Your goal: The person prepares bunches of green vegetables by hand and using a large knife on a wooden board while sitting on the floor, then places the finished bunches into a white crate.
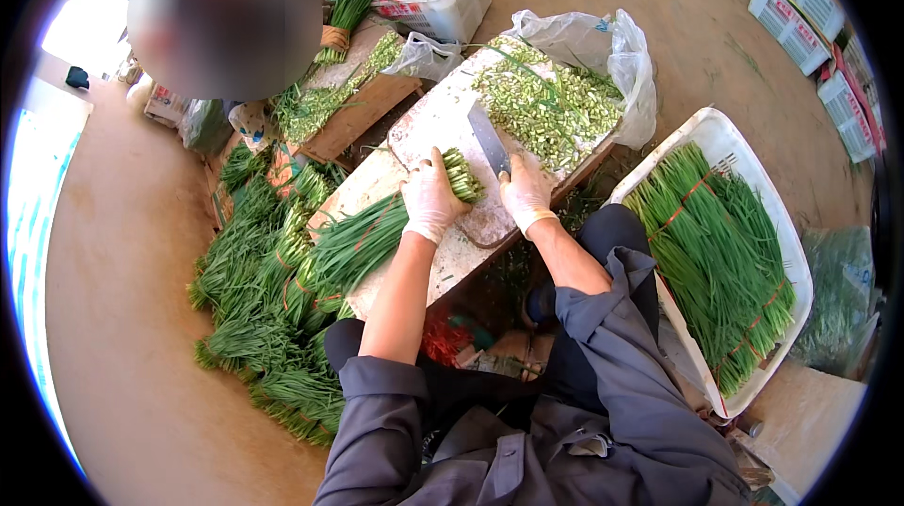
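Note:
My left hand (431, 199), in a pale thin glove, is closed round a bundle of green garlic chives (364, 241) near its cut stem ends. The bundle lies slantwise over a wooden board, its leaves towards the lower left. Just right of the stem ends, my right hand (526, 192), gloved too, grips a cleaver (487, 137) whose blade points up and left over the pale chopping board (431, 128). Blade and stems are apart. Chopped stem pieces (551, 107) cover the board's far right part. The cleaver's handle is hidden in my hand.
Banded chive bundles (261, 280) are heaped at the left. A white crate (798, 252) of bundles stands at my right. Beyond the board are a plastic bag (632, 75), another filled crate (470, 1) and a second cutting bench (367, 110), with another person beside it. More crates (787, 22) stand far right.

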### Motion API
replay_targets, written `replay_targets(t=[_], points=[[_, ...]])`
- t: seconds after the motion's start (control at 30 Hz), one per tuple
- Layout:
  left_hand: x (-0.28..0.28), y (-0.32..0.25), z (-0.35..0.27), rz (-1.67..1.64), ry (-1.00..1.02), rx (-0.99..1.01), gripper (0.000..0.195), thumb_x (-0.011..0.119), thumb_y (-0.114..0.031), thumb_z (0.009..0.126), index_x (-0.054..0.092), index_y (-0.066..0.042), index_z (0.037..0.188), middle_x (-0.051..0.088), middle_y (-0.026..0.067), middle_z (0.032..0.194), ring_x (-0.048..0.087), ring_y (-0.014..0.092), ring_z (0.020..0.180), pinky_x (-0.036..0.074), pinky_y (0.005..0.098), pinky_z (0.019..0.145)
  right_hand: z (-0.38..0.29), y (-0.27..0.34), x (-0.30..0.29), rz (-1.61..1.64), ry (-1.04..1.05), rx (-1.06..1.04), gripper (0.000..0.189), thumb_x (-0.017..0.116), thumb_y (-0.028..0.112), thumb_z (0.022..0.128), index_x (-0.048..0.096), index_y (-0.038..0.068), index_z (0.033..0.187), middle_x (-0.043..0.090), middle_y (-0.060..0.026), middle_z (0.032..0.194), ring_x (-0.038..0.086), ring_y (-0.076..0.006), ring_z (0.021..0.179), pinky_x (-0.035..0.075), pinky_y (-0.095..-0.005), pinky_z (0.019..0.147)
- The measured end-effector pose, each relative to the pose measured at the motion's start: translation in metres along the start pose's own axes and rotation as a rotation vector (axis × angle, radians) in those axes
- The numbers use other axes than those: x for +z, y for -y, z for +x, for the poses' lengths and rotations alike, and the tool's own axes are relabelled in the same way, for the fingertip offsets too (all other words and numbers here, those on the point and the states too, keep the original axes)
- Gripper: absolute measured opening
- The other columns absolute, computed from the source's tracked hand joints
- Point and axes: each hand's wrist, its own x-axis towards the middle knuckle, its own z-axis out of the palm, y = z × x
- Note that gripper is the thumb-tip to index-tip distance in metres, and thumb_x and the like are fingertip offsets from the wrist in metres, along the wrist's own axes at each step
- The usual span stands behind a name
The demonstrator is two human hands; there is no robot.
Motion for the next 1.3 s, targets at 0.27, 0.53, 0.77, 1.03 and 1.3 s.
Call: replay_targets(t=[0.27, 0.53, 0.77, 1.03, 1.3], points=[[0.006, 0.014, 0.032, -0.021, 0.08, -0.031, 0.086, 0.09, -0.053, 0.061, 0.061, 0.0, 0.122, 0.074, 0.0249, 0.105, 0.073, 0.04, 0.101, 0.058, 0.0469, 0.089, -0.036, 0.026, -0.022, -0.007, -0.042, -0.25, 0.02, 0.067, 0.016, 0.088, 0.063, 0.006, 0.105, 0.072, -0.0164, 0.089, 0.072, -0.0389, 0.078, 0.057, -0.0528, 0.073], [0.01, 0.009, 0.04, -0.032, 0.108, -0.037, 0.086, 0.09, -0.055, 0.059, 0.062, 0.001, 0.119, 0.074, 0.0261, 0.107, 0.072, 0.042, 0.102, 0.057, 0.0466, 0.091, -0.058, 0.024, -0.019, -0.007, -0.078, -0.314, 0.017, 0.067, 0.013, 0.087, 0.06, 0.005, 0.101, 0.069, -0.0162, 0.086, 0.07, -0.0389, 0.071, 0.057, -0.0499, 0.063], [0.003, 0.002, 0.039, -0.027, 0.143, -0.087, 0.082, 0.09, -0.054, 0.06, 0.068, 0.0, 0.118, 0.075, 0.0237, 0.106, 0.073, 0.039, 0.103, 0.057, 0.0455, 0.092, -0.065, 0.023, -0.01, -0.117, -0.073, -0.329, 0.008, 0.06, 0.012, 0.091, 0.061, 0.007, 0.097, 0.07, -0.0141, 0.081, 0.073, -0.0328, 0.067, 0.059, -0.0448, 0.058], [-0.008, -0.004, 0.039, -0.045, 0.168, -0.109, 0.068, 0.09, -0.042, 0.061, 0.071, 0.0, 0.111, 0.076, 0.0224, 0.107, 0.074, 0.038, 0.103, 0.058, 0.0441, 0.092, -0.067, 0.023, -0.009, -0.065, -0.09, -0.346, 0.007, 0.058, 0.01, 0.091, 0.061, 0.006, 0.096, 0.069, -0.0139, 0.079, 0.074, -0.0324, 0.067, 0.059, -0.0447, 0.057], [-0.005, -0.003, 0.036, -0.058, 0.139, -0.069, 0.072, 0.091, -0.041, 0.06, 0.069, 0.0, 0.115, 0.074, 0.0229, 0.113, 0.072, 0.036, 0.107, 0.057, 0.0437, 0.094, -0.066, 0.024, -0.014, -0.101, 0.003, -0.323, 0.01, 0.058, 0.008, 0.091, 0.062, 0.004, 0.098, 0.071, -0.0157, 0.077, 0.075, -0.0338, 0.068, 0.06, -0.0462, 0.06]])
